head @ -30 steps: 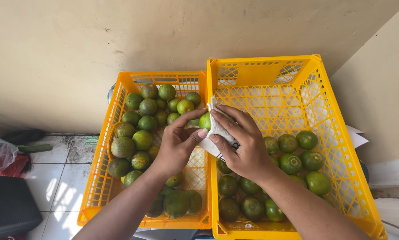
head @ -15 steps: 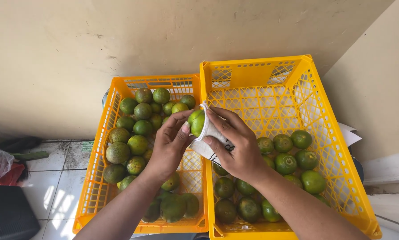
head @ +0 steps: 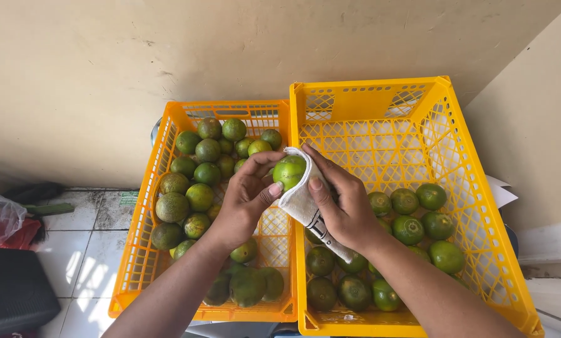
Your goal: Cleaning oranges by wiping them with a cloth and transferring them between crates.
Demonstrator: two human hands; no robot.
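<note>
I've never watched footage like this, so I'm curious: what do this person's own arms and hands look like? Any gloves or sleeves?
Both are bare. The left hand and right hand wear no gloves, and no rings or watch show. Both forearms are uncovered to the picture's lower edge, with no sleeves in view. The fingers have short, plain nails.
</note>
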